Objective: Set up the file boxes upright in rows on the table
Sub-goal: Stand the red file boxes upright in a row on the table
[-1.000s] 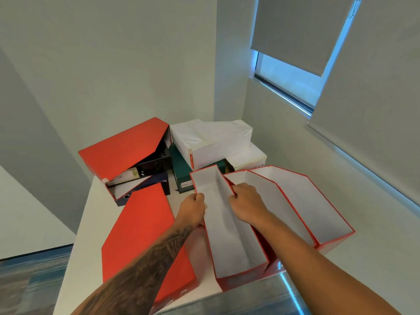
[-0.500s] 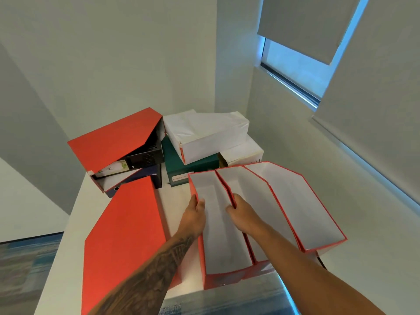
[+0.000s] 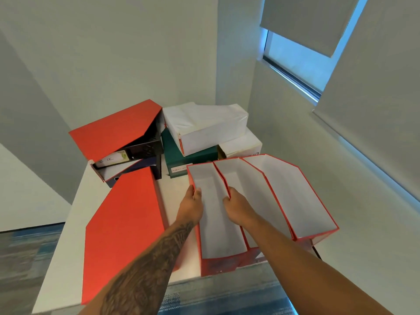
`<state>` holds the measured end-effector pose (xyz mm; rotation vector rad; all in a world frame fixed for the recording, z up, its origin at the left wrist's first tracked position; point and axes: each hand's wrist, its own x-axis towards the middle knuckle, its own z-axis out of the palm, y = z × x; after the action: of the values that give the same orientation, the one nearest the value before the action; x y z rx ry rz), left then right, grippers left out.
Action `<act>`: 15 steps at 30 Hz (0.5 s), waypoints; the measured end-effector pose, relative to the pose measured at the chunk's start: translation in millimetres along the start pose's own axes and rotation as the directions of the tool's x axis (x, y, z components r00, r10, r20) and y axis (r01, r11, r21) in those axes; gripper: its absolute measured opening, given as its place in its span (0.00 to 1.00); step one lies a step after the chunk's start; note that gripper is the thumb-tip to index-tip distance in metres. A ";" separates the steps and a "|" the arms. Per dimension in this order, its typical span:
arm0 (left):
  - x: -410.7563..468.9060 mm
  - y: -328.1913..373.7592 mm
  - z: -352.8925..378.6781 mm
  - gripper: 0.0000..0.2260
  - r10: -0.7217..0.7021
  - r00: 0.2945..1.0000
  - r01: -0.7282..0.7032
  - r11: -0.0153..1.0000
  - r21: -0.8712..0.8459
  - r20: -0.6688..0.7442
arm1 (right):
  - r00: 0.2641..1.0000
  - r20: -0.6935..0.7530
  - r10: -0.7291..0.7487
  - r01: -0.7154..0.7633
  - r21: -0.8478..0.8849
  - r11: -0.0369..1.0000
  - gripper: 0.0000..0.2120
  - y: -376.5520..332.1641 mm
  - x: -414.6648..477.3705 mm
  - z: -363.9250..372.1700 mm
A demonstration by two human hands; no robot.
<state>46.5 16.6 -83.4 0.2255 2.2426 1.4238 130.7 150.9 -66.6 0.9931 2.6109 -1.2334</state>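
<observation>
Three red file boxes with white insides stand upright side by side at the table's right front. My left hand (image 3: 192,202) pinches the left wall of the leftmost box (image 3: 218,223) and my right hand (image 3: 238,205) grips its right wall, next to the middle box (image 3: 247,189). The right box (image 3: 295,196) stands against the wall side. Another red file box (image 3: 127,228) lies flat on the table's left, and one more red file box (image 3: 116,128) rests tilted on the pile at the back left.
The white table (image 3: 63,258) fills a corner under a window with blinds (image 3: 302,26). At the back sit black and dark blue binders (image 3: 136,155), a green box (image 3: 181,160) and white paper-wrapped boxes (image 3: 209,126). Blue carpet lies below the front edge.
The leftmost upright box, held in both hands, has swung in against the middle box, so the three now stand close and nearly parallel. My view has shifted a little.
</observation>
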 end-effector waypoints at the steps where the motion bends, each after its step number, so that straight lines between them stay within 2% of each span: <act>1: -0.1 1.1 -5.1 0.28 -0.012 1.000 0.012 1.000 -0.013 0.025 | 0.999 -0.029 -0.031 0.030 -0.045 0.999 0.26 -0.7 -2.1 -3.0; 4: -2.3 0.6 -33.0 0.29 0.008 1.000 -0.009 0.998 0.063 0.016 | 0.941 -0.223 -0.254 0.197 -0.248 0.948 0.28 -15.2 -10.9 -12.7; 6: -2.1 -8.3 -62.0 0.28 0.031 0.998 -0.023 0.990 0.141 -0.052 | 0.898 -0.265 -0.353 0.271 -0.300 0.915 0.27 -39.9 -18.3 -10.6; 9: -0.8 -33.7 -110.9 0.26 -0.010 0.990 0.040 0.977 0.207 -0.144 | 0.855 -0.174 -0.488 0.411 -0.348 0.843 0.24 -85.8 -32.7 9.6; 11: -1.3 -53.5 -141.5 0.25 -0.053 0.981 0.101 0.960 0.262 -0.185 | 0.831 -0.083 -0.550 0.503 -0.310 0.807 0.22 -114.1 -46.1 34.1; 13: -4.2 -72.2 -167.3 0.25 -0.089 0.974 0.155 0.934 0.323 -0.209 | 0.842 -0.002 -0.540 0.523 -0.248 0.816 0.22 -133.8 -55.7 64.7; 15: -9.2 -91.1 -188.7 0.26 -0.131 0.969 0.212 0.879 0.428 -0.211 | 0.879 0.090 -0.467 0.476 -0.203 0.856 0.25 -142.0 -57.1 100.4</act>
<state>-24.3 -180.5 -95.3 0.0426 2.6422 0.8448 72.8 -16.6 -20.8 0.2877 2.9801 -0.9804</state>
